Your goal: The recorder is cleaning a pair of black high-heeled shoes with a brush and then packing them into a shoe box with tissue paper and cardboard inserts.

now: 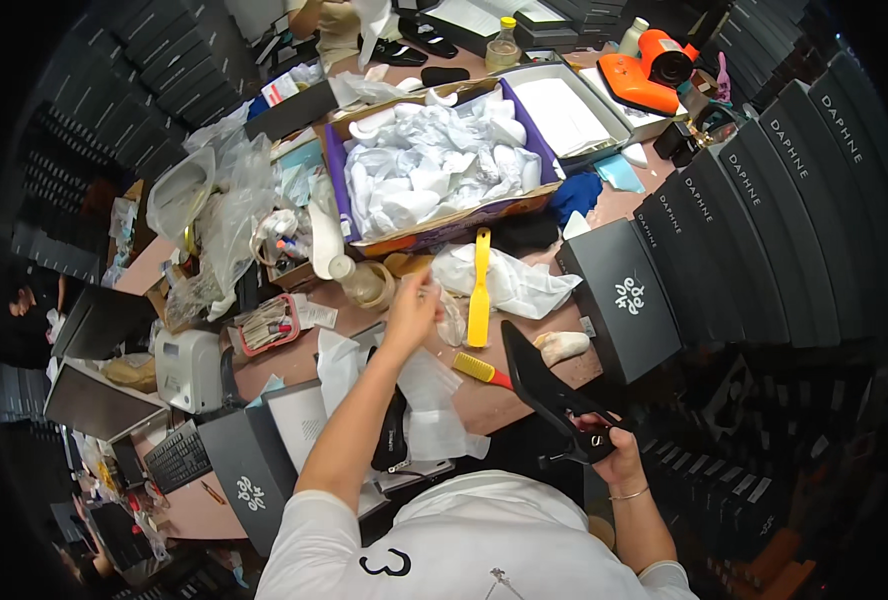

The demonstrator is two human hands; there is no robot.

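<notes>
A black shoe is in my right hand, its toe pointing up and to the left. The fingers wrap round its heel end. My left hand reaches over the table with its fingers curled in, beside a clear jar and a tan cloth or sponge. What it pinches, if anything, is too small to make out. Below the left forearm, another black shoe lies on white tissue paper in an open box. A yellow-handled brush and a yellow brush with a red handle lie between my hands.
A purple box full of crumpled white paper stands ahead. Dark shoe boxes are stacked at the right. An orange machine sits far right. A red tray, a white device and a keyboard are at the left.
</notes>
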